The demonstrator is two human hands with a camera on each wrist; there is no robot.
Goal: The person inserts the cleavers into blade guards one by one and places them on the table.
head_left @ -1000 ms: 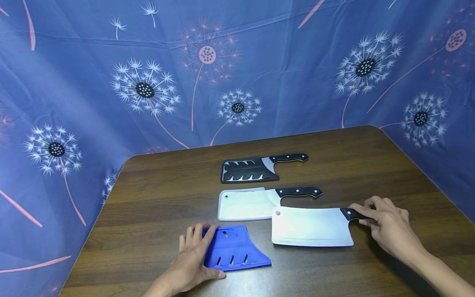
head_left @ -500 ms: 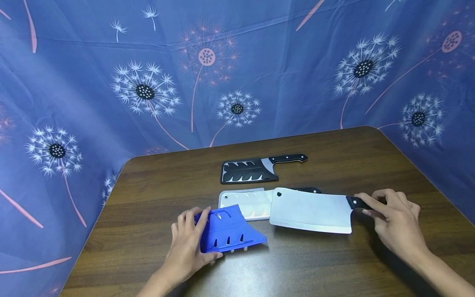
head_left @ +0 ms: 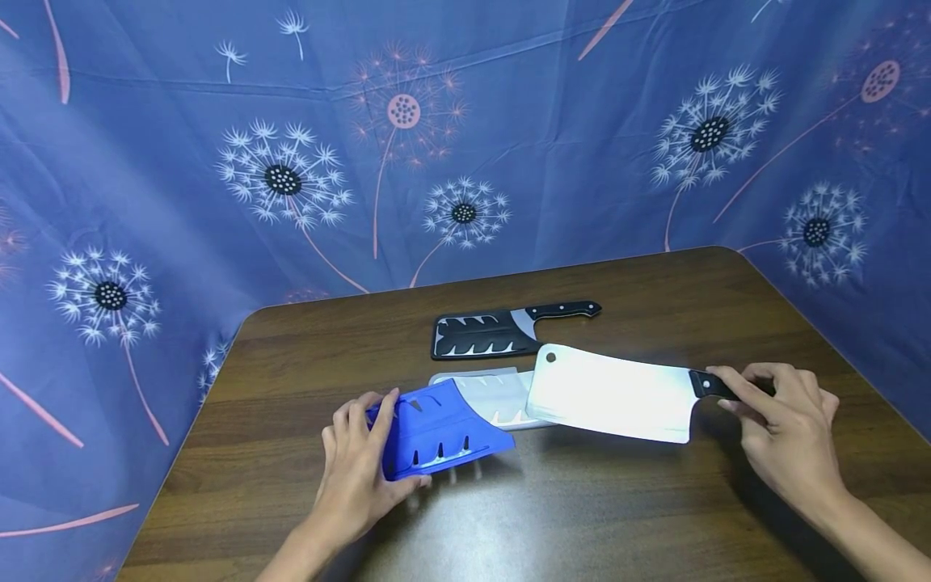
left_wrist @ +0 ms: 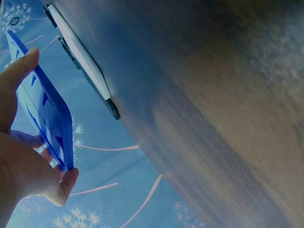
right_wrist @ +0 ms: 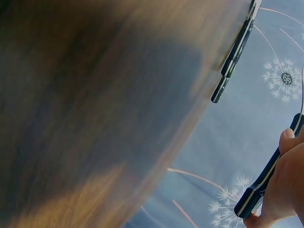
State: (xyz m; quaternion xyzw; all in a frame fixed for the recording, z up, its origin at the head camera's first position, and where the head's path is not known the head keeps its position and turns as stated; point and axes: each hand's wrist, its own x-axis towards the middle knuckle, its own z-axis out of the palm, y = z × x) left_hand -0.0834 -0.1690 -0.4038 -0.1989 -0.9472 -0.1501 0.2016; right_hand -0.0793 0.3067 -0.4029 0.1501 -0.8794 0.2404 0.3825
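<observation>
My left hand (head_left: 352, 465) grips a blue blade sheath (head_left: 440, 432) by its left end, thumb on the near edge and fingers on the far edge. In the left wrist view the sheath (left_wrist: 47, 109) is held up off the table, its slotted side showing. My right hand (head_left: 789, 416) holds a large cleaver by its black handle (head_left: 709, 385). The bare blade (head_left: 611, 396) points left, its tip with the hole close to the sheath's right side. In the right wrist view the fingers wrap the riveted handle (right_wrist: 266, 178), clear of the table.
Behind the raised blade and sheath lies a cleaver in a white sheath (head_left: 487, 396), its handle hidden in the head view. Farther back lies a smaller cleaver (head_left: 563, 309) in a black sheath (head_left: 483, 335). The brown wooden table (head_left: 305, 388) ends at a blue dandelion-print cloth (head_left: 582, 162).
Both hands have lifted from the table. The blue sheath has risen and shifted left and away from me; the cleaver has risen and moved away, now overlapping the white-sheathed one.
</observation>
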